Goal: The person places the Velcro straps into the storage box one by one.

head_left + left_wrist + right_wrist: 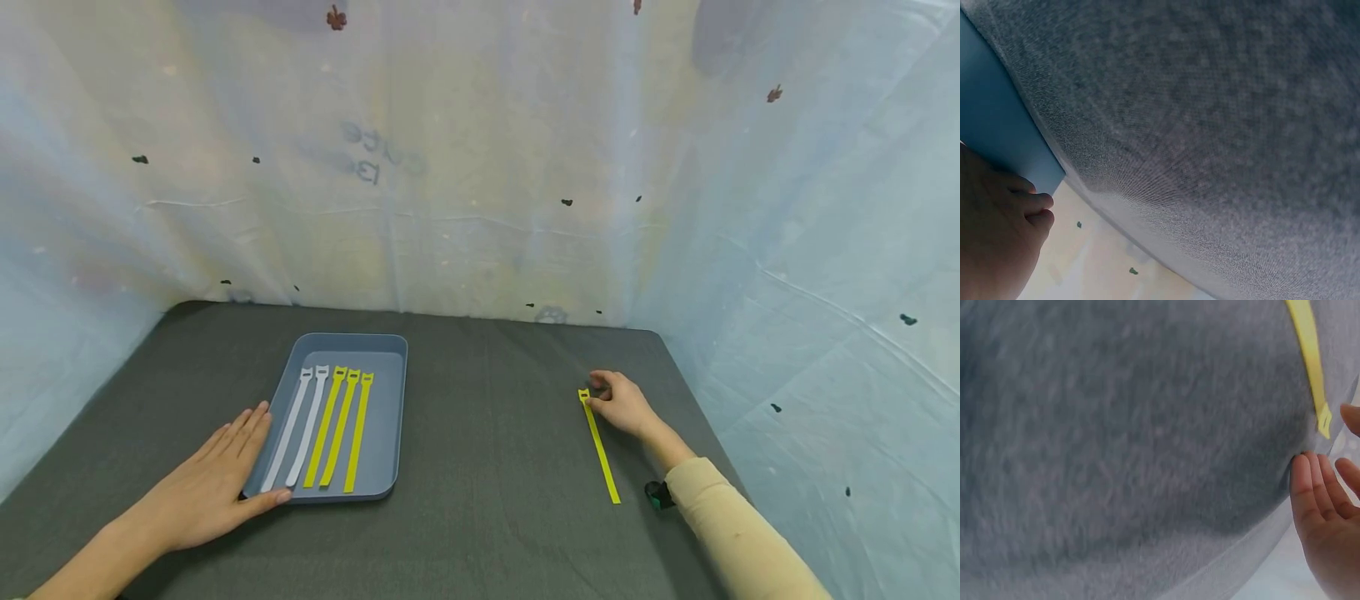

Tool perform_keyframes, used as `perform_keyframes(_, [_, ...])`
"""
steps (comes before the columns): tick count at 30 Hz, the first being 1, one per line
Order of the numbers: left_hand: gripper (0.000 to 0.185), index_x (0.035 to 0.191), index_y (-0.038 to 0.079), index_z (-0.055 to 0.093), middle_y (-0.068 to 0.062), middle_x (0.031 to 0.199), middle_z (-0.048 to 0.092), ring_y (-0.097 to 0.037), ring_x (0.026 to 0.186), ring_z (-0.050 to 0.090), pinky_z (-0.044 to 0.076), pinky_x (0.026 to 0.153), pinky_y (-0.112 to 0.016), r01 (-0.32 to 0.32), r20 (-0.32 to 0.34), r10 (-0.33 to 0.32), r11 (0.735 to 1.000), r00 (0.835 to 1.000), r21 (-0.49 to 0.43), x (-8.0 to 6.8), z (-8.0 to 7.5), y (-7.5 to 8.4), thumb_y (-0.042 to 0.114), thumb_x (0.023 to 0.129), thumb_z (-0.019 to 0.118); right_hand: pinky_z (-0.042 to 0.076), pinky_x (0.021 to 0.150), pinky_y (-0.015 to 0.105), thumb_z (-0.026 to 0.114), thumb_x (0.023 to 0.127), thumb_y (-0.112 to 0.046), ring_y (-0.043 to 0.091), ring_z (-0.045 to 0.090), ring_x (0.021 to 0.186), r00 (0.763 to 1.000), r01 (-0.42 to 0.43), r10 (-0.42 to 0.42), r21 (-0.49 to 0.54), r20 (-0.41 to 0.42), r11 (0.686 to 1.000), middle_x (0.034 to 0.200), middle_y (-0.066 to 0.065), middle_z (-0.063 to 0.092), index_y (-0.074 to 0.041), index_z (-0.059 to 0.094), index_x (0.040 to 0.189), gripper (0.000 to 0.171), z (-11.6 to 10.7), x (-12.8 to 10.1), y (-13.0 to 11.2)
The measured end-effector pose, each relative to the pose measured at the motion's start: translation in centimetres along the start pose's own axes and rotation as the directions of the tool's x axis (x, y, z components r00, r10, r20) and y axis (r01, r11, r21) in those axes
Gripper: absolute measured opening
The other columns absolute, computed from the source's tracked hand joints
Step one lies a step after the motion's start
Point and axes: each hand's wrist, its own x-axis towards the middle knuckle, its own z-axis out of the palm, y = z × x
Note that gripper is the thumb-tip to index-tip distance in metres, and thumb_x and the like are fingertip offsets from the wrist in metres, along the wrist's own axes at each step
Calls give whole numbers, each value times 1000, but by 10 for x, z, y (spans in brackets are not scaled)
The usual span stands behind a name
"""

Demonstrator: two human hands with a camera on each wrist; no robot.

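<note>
We see a dark grey felt cover [487, 433] spread over the whole table, its weave plain in both wrist views. At about nine o'clock from its middle, two white straps [307, 425] and three yellow straps [339, 429] lie side by side in the blue-grey tray [390, 417], whites to the left, all with their tabbed heads toward twelve o'clock. From nine through twelve to three o'clock, a pale translucent sheet [480, 167] walls in the table. It carries scattered dark specks [566, 202] and faint lettering [367, 162] that we cannot read.
</note>
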Motion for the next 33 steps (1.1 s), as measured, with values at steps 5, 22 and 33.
perform_keyframes(5, [112, 164, -7, 9, -28, 170, 11, -46, 157, 13, -25, 116, -20, 4, 4, -4, 1000, 1000, -2, 1, -2, 1, 70, 97, 56, 55, 82, 50, 71, 97, -13, 35, 63, 101, 999, 25, -25, -17, 44, 1000, 125, 27, 61, 11, 55, 141, 53, -5, 2, 5])
perform_keyframes(22, [112, 164, -6, 10, -28, 171, 11, -47, 156, 15, -25, 115, -20, 15, 15, -15, 1000, 1000, -11, 1, -2, 3, 72, 97, 54, 52, 74, 42, 76, 95, -18, 26, 60, 93, 994, -12, 17, -41, 108, 999, 118, 22, 58, 5, 68, 128, 41, -6, 4, 14])
perform_keyframes(33, [111, 164, -6, 10, -29, 170, 12, -47, 156, 17, -23, 117, -22, 3, -5, -3, 1000, 1000, -12, 0, 0, 2, 69, 97, 58, 48, 68, 35, 75, 95, -14, 22, 56, 83, 997, -46, 45, 11, 70, 999, 112, 18, 58, 1, 72, 110, 21, 1, 0, 13])
